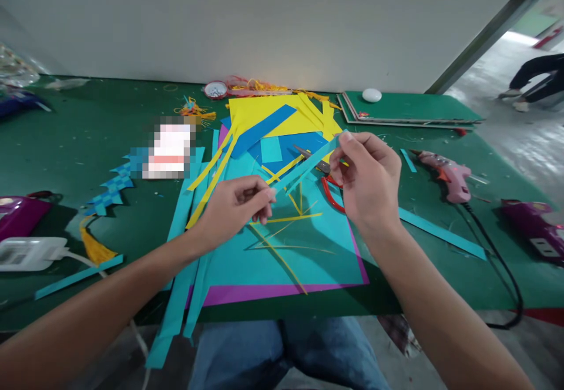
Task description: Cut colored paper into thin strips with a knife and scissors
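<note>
Between my two hands a light blue paper strip is stretched at a slant, its right end higher. My left hand pinches the lower end, fingers closed. The upper end is held between thumb and finger of my right hand. Under the strip lie turquoise paper sheets with thin yellow paper strips scattered on them. Red-handled scissors rest just left of my right hand, partly hidden by it. Behind are yellow paper sheets and a darker blue strip.
On the right are a pink glue gun with a black cord and a purple box. A green board carries a white egg-shaped object. At left lie a woven blue paper piece with a yellow tassel and a white plug.
</note>
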Tool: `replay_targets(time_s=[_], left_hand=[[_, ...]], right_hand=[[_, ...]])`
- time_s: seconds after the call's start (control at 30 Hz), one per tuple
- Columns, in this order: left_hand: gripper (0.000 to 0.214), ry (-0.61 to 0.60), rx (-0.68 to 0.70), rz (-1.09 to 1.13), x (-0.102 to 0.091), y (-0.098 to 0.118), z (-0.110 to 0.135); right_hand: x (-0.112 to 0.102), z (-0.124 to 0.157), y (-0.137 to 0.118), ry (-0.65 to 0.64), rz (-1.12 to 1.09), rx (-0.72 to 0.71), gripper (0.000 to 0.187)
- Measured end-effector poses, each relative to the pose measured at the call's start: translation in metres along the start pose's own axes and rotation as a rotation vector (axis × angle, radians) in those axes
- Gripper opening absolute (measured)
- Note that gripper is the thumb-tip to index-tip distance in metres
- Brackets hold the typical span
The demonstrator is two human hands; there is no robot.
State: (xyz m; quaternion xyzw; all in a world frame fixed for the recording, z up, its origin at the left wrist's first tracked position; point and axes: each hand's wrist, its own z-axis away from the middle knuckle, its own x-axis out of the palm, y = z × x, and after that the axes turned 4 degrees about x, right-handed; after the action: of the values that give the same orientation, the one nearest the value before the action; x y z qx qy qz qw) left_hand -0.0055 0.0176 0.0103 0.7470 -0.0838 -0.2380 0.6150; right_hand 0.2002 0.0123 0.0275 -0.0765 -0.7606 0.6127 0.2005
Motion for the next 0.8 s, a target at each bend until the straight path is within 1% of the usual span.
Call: replay_targets(time_s=[0.13,0.2,0.33,0.47,0.57,0.7,0.8], left_hand=[[0.02,0.262,0.137,-0.041,-0.01,-0.007,-0.008],[0.02,0.351,0.196,-0.072,-0.017,-0.011,-0.012],[0.022,0.39,0.25,-0.147,-0.027,-0.015,-0.018],[0.028,0.41,0.301,-0.264,-0.03,-0.013,-0.019],[0.03,0.442,0.339,-0.254,-0.031,-0.015,-0.02],[0.023,0.502,0.345,-0.217,-0.033,-0.019,-0.021],[0.024,0.508,0.364,-0.211,-0.034,-0.02,-0.022]], right_hand=[[-0.003,-0.002,-0.001,-0.013,0.005,0.037,0.02],[-0.004,-0.003,0.0,-0.052,0.041,0.064,0.02],[-0.008,-0.007,0.003,-0.131,0.113,0.152,0.018],[-0.012,-0.011,0.007,-0.195,0.142,0.152,0.013],[-0.016,-0.013,0.009,-0.262,0.253,0.099,0.015],[-0.02,-0.013,0.01,-0.356,0.543,-0.037,0.015],[-0.022,-0.013,0.007,-0.45,0.644,-0.065,0.015]])
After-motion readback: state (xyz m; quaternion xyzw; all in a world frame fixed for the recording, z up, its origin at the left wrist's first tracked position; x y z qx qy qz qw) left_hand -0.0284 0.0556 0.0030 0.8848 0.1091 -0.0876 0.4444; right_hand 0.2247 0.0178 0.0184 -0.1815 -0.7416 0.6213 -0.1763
